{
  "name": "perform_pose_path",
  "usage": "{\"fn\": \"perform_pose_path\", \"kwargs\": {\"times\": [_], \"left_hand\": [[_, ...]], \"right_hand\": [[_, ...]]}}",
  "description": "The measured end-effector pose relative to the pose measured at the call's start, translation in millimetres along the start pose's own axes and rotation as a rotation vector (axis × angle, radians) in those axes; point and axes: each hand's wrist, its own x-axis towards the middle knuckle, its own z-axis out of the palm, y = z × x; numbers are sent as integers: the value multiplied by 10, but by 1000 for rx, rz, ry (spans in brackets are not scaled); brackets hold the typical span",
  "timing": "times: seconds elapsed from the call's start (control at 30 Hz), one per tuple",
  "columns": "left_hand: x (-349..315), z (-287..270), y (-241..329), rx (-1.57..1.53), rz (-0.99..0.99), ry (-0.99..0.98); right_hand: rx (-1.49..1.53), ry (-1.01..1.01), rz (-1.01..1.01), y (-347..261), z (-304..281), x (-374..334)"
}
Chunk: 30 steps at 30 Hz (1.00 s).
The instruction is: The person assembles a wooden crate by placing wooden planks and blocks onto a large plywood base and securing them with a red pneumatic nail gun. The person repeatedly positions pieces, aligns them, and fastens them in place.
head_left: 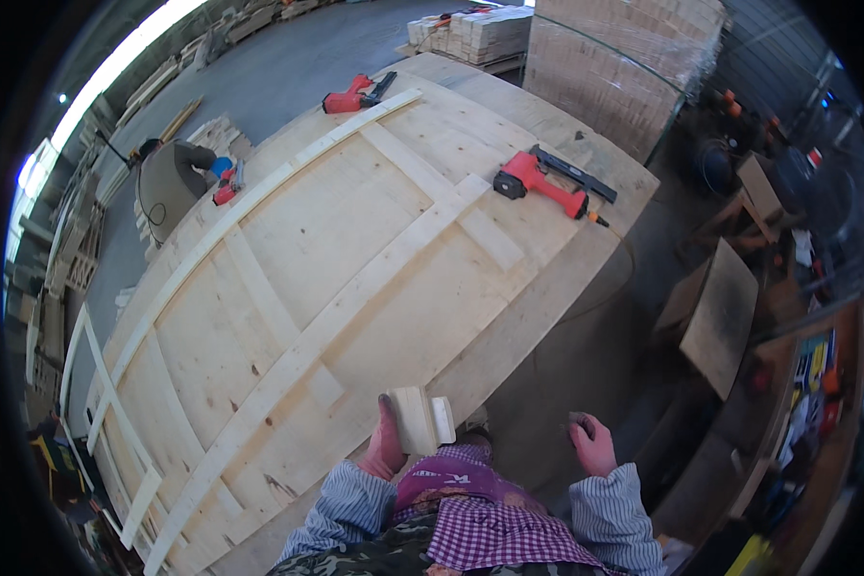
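The left hand (pixel 386 444) is clamped on 2 pale wood blocks (pixel 422 419), short, squarish and smooth-cut, held upright side by side just off the near edge of the big panel (pixel 355 269). The right hand (pixel 592 444) hangs empty over the floor, fingers loosely curled. 2 red nail guns (pixel 545 182) (pixel 357 94) lie on the panel.
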Motion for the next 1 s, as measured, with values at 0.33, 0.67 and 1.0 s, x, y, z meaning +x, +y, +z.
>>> {"fn": "perform_pose_path", "kwargs": {"times": [0.33,0.67,1.0], "left_hand": [[1118,898,824,377,105,310],[3063,1735,698,458,72,570],[4410,2515,956,1018,-471,864]], "right_hand": [[-468,-19,-339,-1088,-303,2527],[-1120,-263,-648,-2099,294,5875],[-1254,-600,-562,-2100,-569,7077]]}}
